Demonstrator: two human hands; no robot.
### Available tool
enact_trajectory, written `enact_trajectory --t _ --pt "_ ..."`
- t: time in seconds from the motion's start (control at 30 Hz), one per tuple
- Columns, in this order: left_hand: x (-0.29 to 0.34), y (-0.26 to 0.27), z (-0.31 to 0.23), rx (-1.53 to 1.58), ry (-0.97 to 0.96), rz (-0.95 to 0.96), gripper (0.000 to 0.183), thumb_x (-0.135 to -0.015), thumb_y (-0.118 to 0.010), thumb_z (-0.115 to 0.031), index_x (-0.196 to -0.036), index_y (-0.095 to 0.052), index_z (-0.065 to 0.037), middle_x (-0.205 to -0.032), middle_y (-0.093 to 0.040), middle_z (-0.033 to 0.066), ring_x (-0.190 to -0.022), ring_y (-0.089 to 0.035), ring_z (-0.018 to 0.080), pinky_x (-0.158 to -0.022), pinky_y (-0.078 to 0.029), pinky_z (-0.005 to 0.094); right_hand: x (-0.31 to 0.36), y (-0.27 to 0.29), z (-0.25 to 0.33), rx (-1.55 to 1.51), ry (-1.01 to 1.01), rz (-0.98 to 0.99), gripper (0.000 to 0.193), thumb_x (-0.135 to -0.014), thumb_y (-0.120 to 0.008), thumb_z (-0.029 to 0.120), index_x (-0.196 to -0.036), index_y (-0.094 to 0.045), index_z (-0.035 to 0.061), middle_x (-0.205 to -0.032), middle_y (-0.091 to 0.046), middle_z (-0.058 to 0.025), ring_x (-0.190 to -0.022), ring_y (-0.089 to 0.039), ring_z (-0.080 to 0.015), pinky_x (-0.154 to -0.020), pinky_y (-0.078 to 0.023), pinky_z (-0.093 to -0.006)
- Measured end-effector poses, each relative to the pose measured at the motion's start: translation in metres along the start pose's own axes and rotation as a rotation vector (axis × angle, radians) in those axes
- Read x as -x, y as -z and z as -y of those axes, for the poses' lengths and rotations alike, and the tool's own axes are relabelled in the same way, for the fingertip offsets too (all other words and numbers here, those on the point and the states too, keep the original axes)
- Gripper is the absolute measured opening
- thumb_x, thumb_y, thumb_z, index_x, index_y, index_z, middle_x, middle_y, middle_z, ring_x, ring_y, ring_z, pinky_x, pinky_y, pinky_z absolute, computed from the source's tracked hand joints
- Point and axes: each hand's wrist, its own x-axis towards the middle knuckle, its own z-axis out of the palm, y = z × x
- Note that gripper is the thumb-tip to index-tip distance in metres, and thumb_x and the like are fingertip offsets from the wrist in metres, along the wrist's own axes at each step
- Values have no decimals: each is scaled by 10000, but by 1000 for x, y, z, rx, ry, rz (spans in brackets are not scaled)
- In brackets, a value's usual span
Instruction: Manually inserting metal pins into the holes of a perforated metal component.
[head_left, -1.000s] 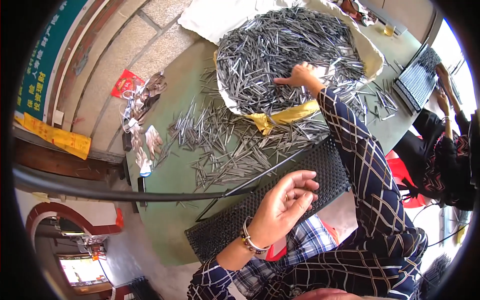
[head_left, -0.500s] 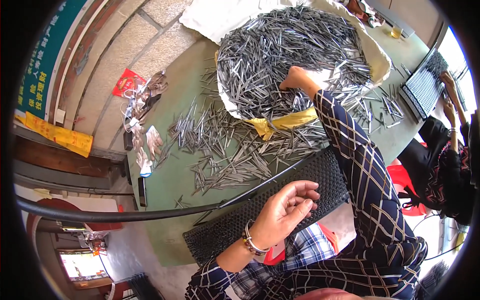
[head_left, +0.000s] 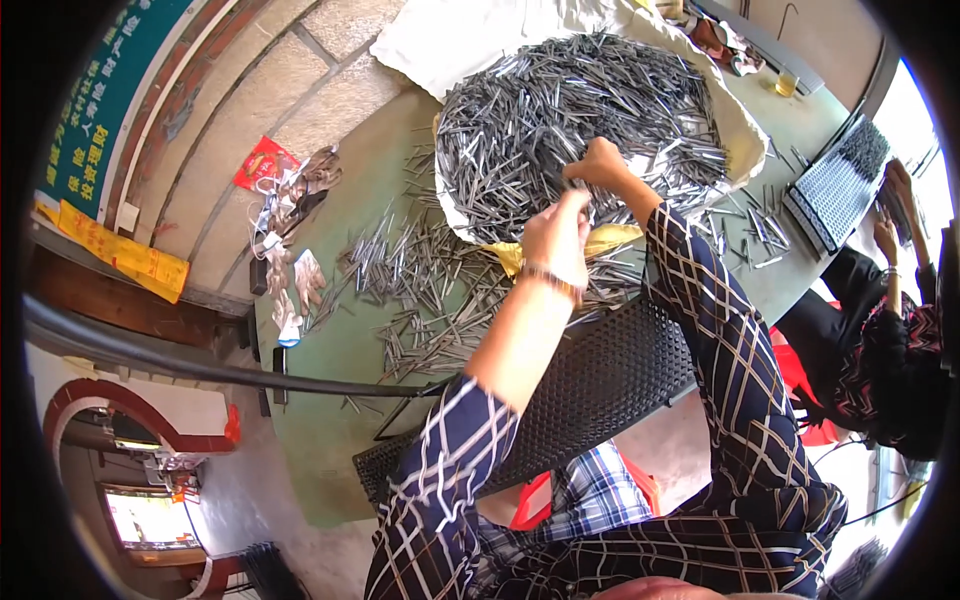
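A large heap of thin grey metal-looking strips (head_left: 590, 90) lies in a white cloth sack (head_left: 745, 160) with its sides rolled down. Over the near part of the heap my right hand (head_left: 604, 166) is closed, its fingertips pinched on a few dark strips. My left hand (head_left: 556, 240) reaches up to meet it, its fingers curled and closed close to the right fingertips. What the left fingers hold is hidden and partly smeared by motion. Under my left forearm lies a long black board (head_left: 610, 375) with rows of small holes or studs, along the table's near edge.
Loose strips (head_left: 440, 320) spread over the green table (head_left: 330, 440) left of the board. Gloves (head_left: 308, 280) and a red packet (head_left: 266, 163) lie by the wall. A black bar (head_left: 220, 370) crosses in front. At right, a co-worker's hands (head_left: 893, 215) are beside another board (head_left: 840, 185).
My left hand has moved from above the black board up to the heap, beside my right hand. My right hand has lifted slightly, fingers now pinched. The view has shifted a little.
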Motion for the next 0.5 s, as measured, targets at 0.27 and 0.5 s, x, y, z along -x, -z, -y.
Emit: enact_trajectory --t 0.27,0.5 --pt "-92 -54 23 122 169 199 677 -707 -721 -556 -1191 -510 -132 -1197 -558 100 -1049 -568 274 -904 -465 461 4 4 -31 38 647 -207 200 -658 -652 196 -667 -585 8 -645 -597 -210 -657 -595 -414 -598 -486 -440" --pt "-130 19 2 442 160 176 502 -864 -472 -599 -1081 -572 -157 -1069 -631 72 -955 -611 256 -832 -504 467 38 14 76 232 724 270 214 -679 -621 132 -747 -610 -71 -846 -604 -260 -862 -603 -405 -766 -481 -441"
